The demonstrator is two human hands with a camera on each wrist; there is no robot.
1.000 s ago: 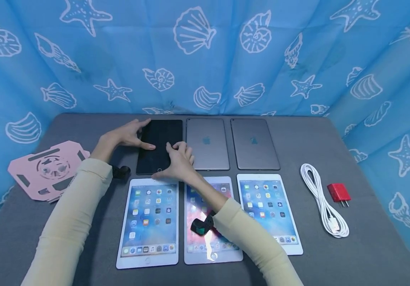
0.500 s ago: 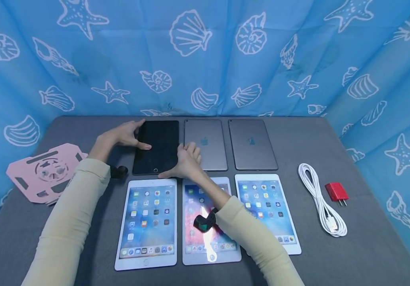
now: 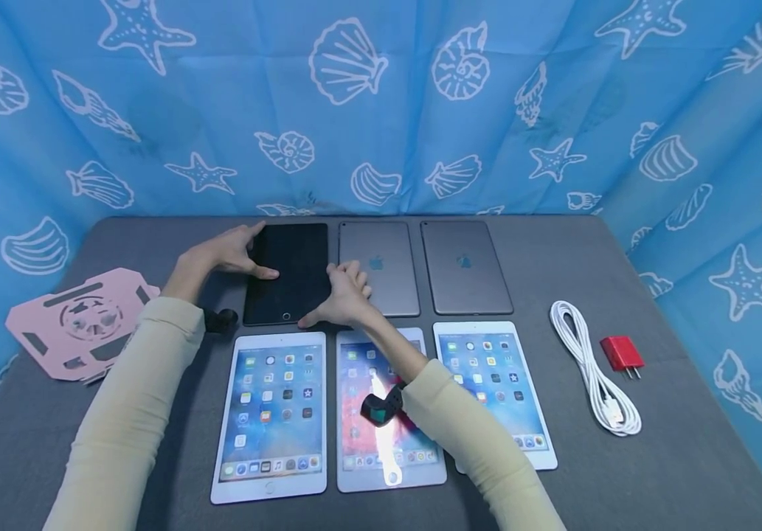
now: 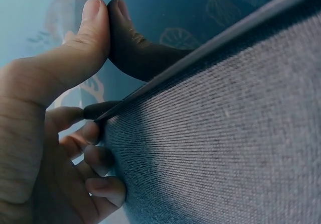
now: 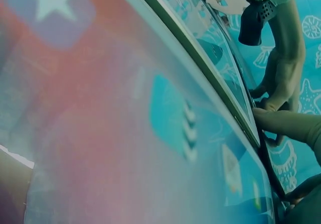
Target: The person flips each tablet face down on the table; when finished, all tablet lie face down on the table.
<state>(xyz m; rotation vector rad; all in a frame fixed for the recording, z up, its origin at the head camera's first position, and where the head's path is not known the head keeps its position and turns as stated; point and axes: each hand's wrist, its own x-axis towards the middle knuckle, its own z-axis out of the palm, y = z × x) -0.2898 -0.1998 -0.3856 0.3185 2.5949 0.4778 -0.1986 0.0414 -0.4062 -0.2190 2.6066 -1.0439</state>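
Note:
A black tablet (image 3: 291, 254) lies screen up at the back left, with its round button at the near edge. My left hand (image 3: 228, 251) holds it by the left side, index finger at the far left corner and thumb on the glass. In the left wrist view the thumb (image 4: 93, 28) meets its own reflection, and the other fingers bend near the edge. My right hand (image 3: 344, 296) grips the near right corner, thumb at the bottom edge and index finger at the right edge. Its other fingers are above a grey tablet (image 3: 387, 287) lying back up.
Another grey tablet (image 3: 467, 284) lies farther right. In front is a row of white tablets (image 3: 271, 420) with lit screens, partly under my right forearm. A pink stand (image 3: 91, 321) is at left; a white cable (image 3: 593, 369) and red charger (image 3: 622, 354) are at right.
My right hand's index finger has moved right, from over the black screen to its right edge. The left hand keeps its place on the tablet. The head view has shifted slightly.

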